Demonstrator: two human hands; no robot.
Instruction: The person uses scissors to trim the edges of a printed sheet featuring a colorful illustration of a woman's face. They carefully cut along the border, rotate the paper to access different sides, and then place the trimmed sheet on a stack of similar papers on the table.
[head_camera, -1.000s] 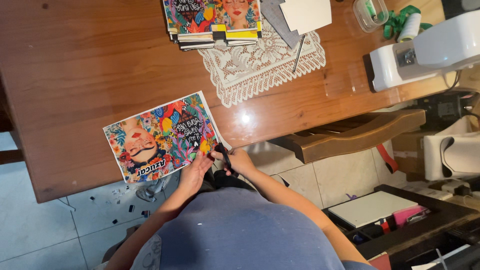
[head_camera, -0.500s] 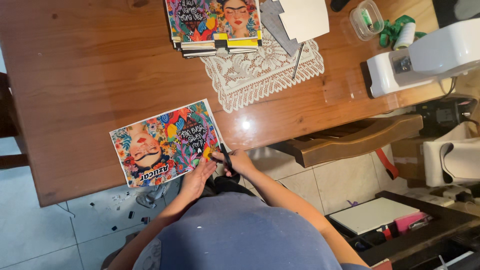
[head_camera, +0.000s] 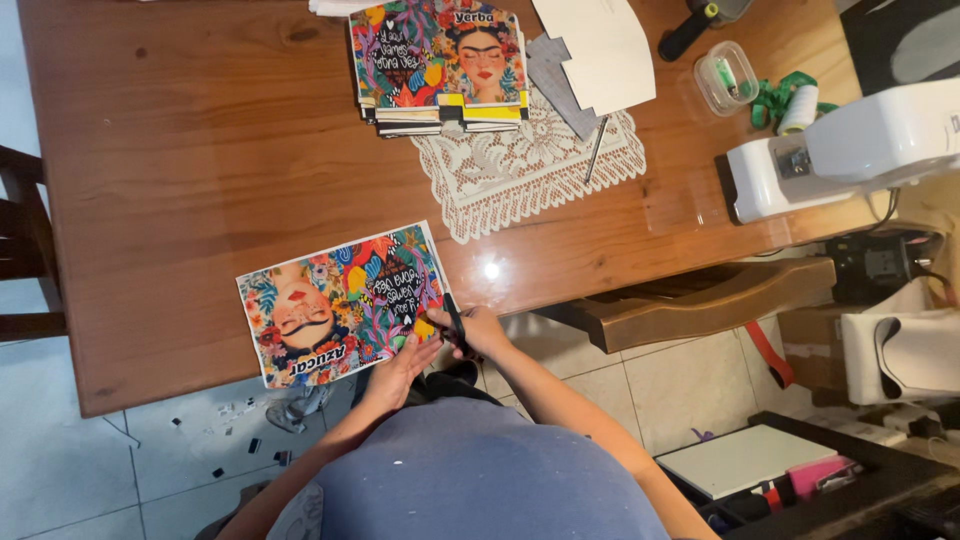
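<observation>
A colourful printed sheet with a painted face and flowers lies at the near edge of the wooden table. My right hand grips black scissors, their blades at the sheet's near right corner. My left hand pinches the sheet's near edge right beside the blades. Both forearms reach up from my blue-grey top at the bottom of the view.
A stack of similar printed sheets rests at the far side, partly on a white lace doily. White card, a white sewing machine, a green ribbon spool and a clear tub sit right. Paper scraps litter the floor.
The view has shifted a little. The scissors and both hands stay at the sheet's near right corner, with the blades slightly further along its edge.
</observation>
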